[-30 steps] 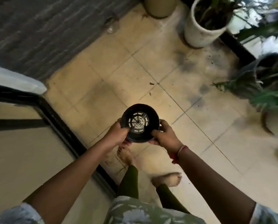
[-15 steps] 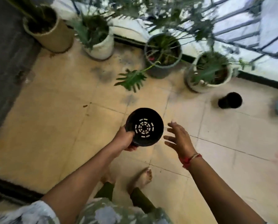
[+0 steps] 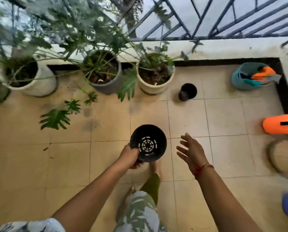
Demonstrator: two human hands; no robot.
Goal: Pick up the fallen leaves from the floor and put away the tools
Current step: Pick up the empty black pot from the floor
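The black pot (image 3: 148, 142) looks matt plastic, the floor (image 3: 223, 118) smooth beige tile, the railing (image 3: 207, 17) painted metal.

held pot (image 3: 148, 142): black, pale slotted ring pattern in its base
small floor pot (image 3: 187, 91): black
floor (image 3: 223, 118): beige tiles
planters: white (image 3: 39, 84), grey (image 3: 106, 87), cream (image 3: 154, 88)
bucket (image 3: 240, 79): teal
railing (image 3: 223, 19): blue-grey
wrist thread (image 3: 200, 168): red
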